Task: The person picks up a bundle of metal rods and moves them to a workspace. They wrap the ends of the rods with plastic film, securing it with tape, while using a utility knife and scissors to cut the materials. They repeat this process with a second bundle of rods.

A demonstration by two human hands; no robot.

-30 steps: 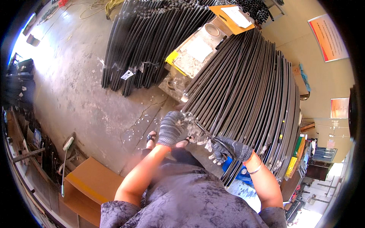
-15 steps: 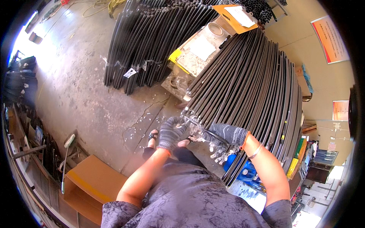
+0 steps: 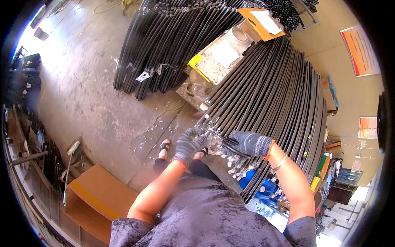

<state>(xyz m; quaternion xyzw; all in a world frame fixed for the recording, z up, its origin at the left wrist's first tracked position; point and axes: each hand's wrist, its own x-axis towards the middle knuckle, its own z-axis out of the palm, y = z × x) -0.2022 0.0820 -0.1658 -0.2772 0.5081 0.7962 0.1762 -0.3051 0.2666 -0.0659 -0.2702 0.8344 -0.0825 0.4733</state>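
from the head cam, both gloved hands are at the near end of the big stack of black rods [image 3: 271, 99]; left hand [image 3: 188, 145] has its fingers curled around a wad of clear plastic wrap [image 3: 214, 142] at the rod ends, right hand [image 3: 251, 143] is clenched on what looks like dark scissors or snips, though i can't tell for sure; more crinkly wrap dangles below the right hand; risky bits imo: the blades sit right beside the left fingers, so a slip could nick the glove; the feet in open sandals [image 3: 165, 145] are directly under the rod ends, and there are plastic scraps on the concrete floor [image 3: 94, 107] to skid on.
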